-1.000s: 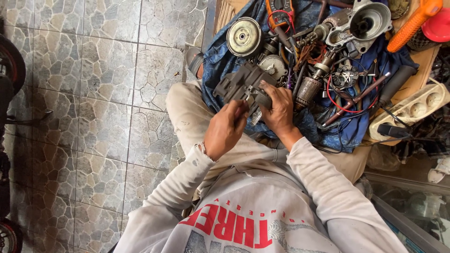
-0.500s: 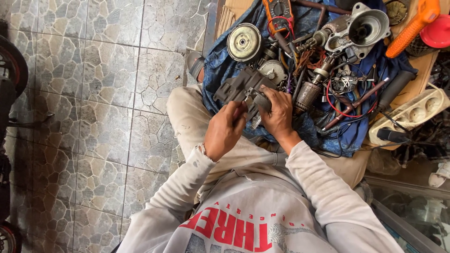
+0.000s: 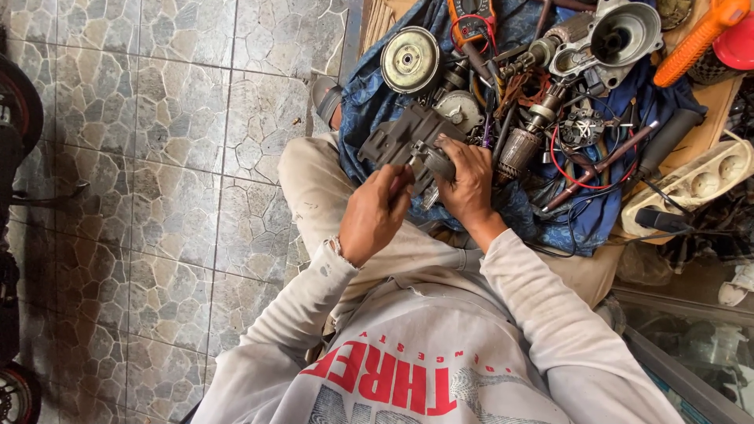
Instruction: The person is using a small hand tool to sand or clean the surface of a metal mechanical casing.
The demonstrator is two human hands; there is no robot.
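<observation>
A dark grey power-tool housing [image 3: 404, 137] is held over my lap, above a blue cloth [image 3: 369, 102]. My right hand [image 3: 467, 184] grips the housing from the right side, thumb on top. My left hand [image 3: 375, 216] is closed around a small tool whose tip touches the housing's near edge; the tool itself is mostly hidden by my fingers. I sit in beige trousers [image 3: 314, 188] and a pale long-sleeved shirt.
On the blue cloth lie a round metal pulley [image 3: 409, 59], a motor armature [image 3: 520, 149], a grey gear case [image 3: 620, 35], red wires [image 3: 569, 169] and an orange multimeter [image 3: 471, 20]. A cream socket strip [image 3: 691, 184] lies right. Grey stone tiles [image 3: 157, 157] spread left.
The view shifted slightly, so the housing and hands sit a little lower in frame. My left hand's fingers moved closer to the housing's edge. Both hands keep their grips.
</observation>
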